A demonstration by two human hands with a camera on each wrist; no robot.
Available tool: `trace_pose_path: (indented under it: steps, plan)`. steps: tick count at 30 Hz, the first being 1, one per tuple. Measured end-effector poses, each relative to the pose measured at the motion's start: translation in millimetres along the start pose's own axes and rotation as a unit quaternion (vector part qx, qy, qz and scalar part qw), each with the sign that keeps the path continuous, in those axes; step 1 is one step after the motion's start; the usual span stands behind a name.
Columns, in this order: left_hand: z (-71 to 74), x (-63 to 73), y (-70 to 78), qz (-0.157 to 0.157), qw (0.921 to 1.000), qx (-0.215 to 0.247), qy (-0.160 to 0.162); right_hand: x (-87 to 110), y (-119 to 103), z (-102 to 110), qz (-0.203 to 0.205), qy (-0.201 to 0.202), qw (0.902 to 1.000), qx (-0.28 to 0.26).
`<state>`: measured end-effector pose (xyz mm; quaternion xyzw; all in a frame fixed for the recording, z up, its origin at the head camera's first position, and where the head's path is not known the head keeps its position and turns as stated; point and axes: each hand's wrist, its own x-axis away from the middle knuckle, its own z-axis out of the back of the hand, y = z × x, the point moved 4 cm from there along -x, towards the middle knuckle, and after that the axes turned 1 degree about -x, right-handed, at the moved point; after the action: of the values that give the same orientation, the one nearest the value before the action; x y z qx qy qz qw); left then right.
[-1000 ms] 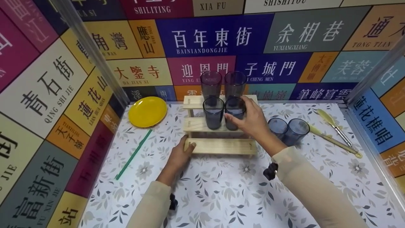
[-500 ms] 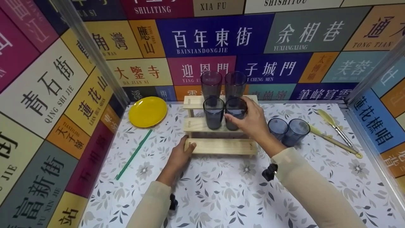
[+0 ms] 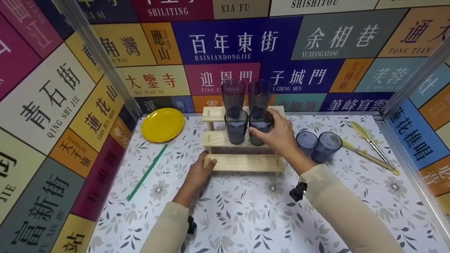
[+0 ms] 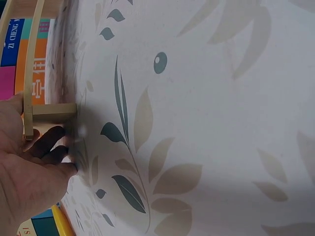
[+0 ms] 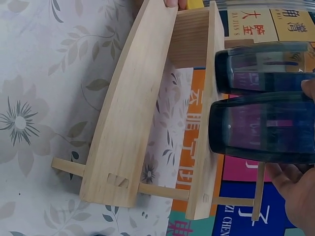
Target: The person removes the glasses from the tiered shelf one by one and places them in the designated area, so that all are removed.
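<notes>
A three-step wooden rack [image 3: 244,163] stands mid-table. On its middle step are two dark blue-grey drinking glasses, side by side. My right hand [image 3: 281,135] grips the right-hand glass [image 3: 258,131], thumb in front and fingers behind; in the right wrist view this glass [image 5: 266,128] has its base at the step. The left-hand glass [image 3: 236,126] stands just beside it. Two more glasses [image 3: 233,92] stand on the top step. My left hand [image 3: 198,174] holds the left end of the bottom step, thumb on top; the left wrist view shows its fingers [image 4: 49,147] curled under the board.
Right of the rack, two blue glasses [image 3: 326,147] stand on the floral tablecloth, near yellow-headed tongs [image 3: 372,158]. On the left lie a yellow plate [image 3: 162,124] and a green stick [image 3: 147,172]. Printed panels wall the back and sides.
Both hands keep their places on the rack and the glass. The head view has shifted very slightly.
</notes>
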<state>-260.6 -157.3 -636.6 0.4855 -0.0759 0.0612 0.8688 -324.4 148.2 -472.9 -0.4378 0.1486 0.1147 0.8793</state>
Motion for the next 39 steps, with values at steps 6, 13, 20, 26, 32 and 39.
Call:
trace_pose_path:
  steps: [6, 13, 20, 26, 32, 39]
  plan:
    - [0.1, -0.5, -0.9, -0.012, 0.9997, -0.023, 0.0, 2.5, 1.3, -0.4, 0.005, 0.004, 1.0, -0.007]
    - [-1.2, -0.8, -1.1, 0.004, 0.9998, -0.019, -0.007, 2.9, 3.5, 1.0, 0.033, 0.017, 0.9993, -0.01]
    - [-1.6, -1.3, -1.7, 0.013, 0.9999, -0.002, -0.007, 3.4, 3.9, 8.0, 0.061, 0.031, 0.9977, 0.006]
    - [-1.0, -1.4, -1.4, 0.013, 0.9999, -0.002, -0.008, 4.1, 2.1, 16.9, 0.062, 0.028, 0.9977, 0.005]
    - [0.1, -1.5, -0.5, 0.005, 0.9999, -0.014, -0.004, 5.5, 2.2, 27.2, 0.056, 0.027, 0.998, 0.012]
    - [0.1, -1.6, 0.3, 0.006, 0.9995, -0.031, -0.006, 8.8, 4.5, 40.9, 0.057, 0.034, 0.9974, 0.028]
